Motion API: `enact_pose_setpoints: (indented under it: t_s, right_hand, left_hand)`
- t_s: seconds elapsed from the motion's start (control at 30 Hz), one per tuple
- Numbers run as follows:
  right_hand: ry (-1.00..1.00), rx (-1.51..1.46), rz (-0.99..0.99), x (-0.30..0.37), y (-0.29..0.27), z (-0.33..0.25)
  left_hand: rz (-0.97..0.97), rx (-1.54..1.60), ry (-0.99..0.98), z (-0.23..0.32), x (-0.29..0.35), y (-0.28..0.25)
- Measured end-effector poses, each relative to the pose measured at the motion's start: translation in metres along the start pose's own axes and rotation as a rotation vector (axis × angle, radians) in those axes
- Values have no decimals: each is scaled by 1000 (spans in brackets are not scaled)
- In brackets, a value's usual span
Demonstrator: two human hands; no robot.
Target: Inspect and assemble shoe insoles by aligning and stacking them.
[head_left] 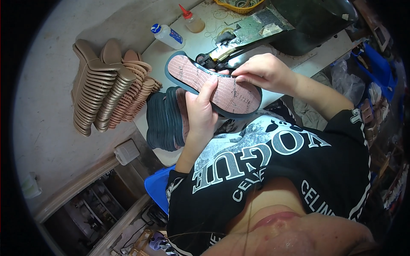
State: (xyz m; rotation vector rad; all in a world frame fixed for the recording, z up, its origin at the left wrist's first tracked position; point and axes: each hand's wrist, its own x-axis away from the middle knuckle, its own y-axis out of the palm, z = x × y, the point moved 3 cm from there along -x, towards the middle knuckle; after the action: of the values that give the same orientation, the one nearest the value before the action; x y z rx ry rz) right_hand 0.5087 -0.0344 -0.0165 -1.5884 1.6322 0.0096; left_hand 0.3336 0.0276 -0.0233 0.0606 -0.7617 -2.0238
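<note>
A shoe insole [235, 97] with a pinkish-brown woven face and a dark green margin is held up in front of my chest, its sole-shaped length slanting from upper left to lower right. My left hand [202, 112] grips it at the waist, thumb across the face and fingers behind. At its upper edge my right hand [265, 73] is closed in a pinch, where a shiny dark strip runs along the rim. Just beyond the insole stands a sewing machine [256, 30] with its lamp lit. Beside my left forearm lies a stack of dark green insoles [163, 121].
Rows of nested tan and pink soles [96, 91] lean at the left. A white bottle with a blue cap [168, 36] and a red-tipped bottle [193, 21] stand on the white table [147, 51]. A yellow basket [241, 6] sits at the back, blue bins [378, 70] at right.
</note>
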Motion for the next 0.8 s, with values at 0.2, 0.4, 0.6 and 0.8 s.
enact_pose_setpoints:
  t_s: [0.2, 0.4, 0.6, 0.8]
  right_hand:
    - [-225, 374, -223, -12, -4, -4]
    - [201, -212, -128, -10, -4, 8]
    - [-263, 315, -279, -18, -14, -6]
    - [471, -216, -330, -14, -7, 4]
  left_hand:
    - [-41, -30, -10, -2, -2, 5]
    - [-42, 1, 6, 0, 0, 5]
    - [-24, -78, -5, -3, 0, 3]
    - [-31, -97, -17, 0, -1, 8]
